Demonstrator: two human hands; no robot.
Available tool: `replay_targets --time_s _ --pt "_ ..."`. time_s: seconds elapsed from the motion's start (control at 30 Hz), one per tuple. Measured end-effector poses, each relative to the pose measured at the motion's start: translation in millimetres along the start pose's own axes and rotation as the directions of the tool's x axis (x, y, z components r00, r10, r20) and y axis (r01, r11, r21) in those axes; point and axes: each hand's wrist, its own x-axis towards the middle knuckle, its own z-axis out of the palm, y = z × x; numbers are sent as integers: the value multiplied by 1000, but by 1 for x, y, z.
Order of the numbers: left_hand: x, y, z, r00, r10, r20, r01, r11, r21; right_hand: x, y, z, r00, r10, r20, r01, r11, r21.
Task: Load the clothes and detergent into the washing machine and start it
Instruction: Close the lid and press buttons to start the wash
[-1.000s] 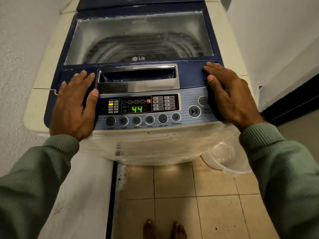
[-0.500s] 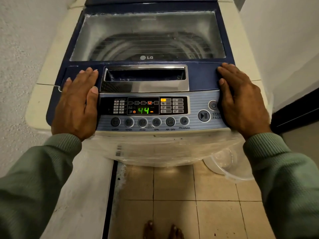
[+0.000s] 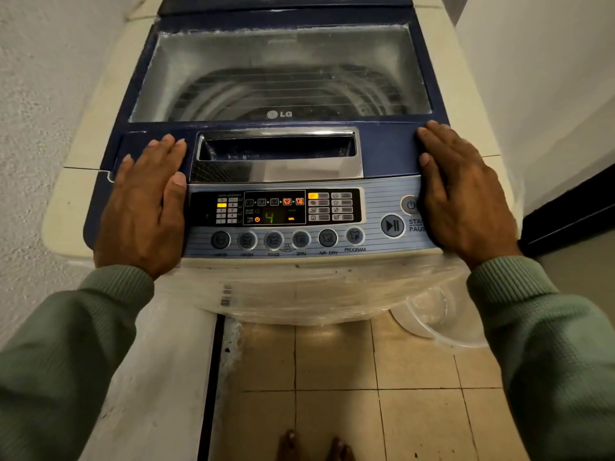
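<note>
Item: washing machine (image 3: 386,161), my left hand (image 3: 143,207) and right hand (image 3: 466,194) flat on its front deck.
Walls (image 3: 40,94) close outside both sets of fingers; tiled floor (image 3: 332,377) open behind my wrists. Glass lid (image 3: 283,71), shut, beyond the fingertips; lit control panel (image 3: 276,211) between the thumbs. Fingers straight, together, holding nothing.

Two hands, both mine: my left hand (image 3: 143,207) and my right hand (image 3: 466,201). Two green sleeves: left sleeve (image 3: 66,344), right sleeve (image 3: 549,344).

One washing machine (image 3: 389,158), with one glass lid (image 3: 283,71), one chrome handle recess (image 3: 276,154) and one control panel (image 3: 372,207).

On the panel I count six round buttons (image 3: 274,240) in one row, one start/pause button (image 3: 392,225), one power button (image 3: 410,205) and one display (image 3: 274,207) showing one green digit.

One sheet of plastic wrap (image 3: 299,291) and one clear round dish (image 3: 439,321).

Two bare feet: left foot (image 3: 289,444), right foot (image 3: 337,449).
</note>
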Motion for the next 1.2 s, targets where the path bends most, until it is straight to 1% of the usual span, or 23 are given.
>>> replay_targets --time_s 0.3,0.5,0.8,1.2 --pt "0 -1 2 1000 4 -6 -4 1000 21 2 -1 0 1000 14 6 -14 1000 -21" --pt "0 -1 1 1000 1 -3 -1 1000 17 1 -4 1 999 41 -24 -42 999 -14" --pt "0 0 1 1000 14 -16 -14 1000 16 1 -4 2 998 38 -45 -38 999 -13" --pt "0 0 0 1000 -4 -7 4 1000 14 1 -4 3 998 39 -44 -40 999 -6"
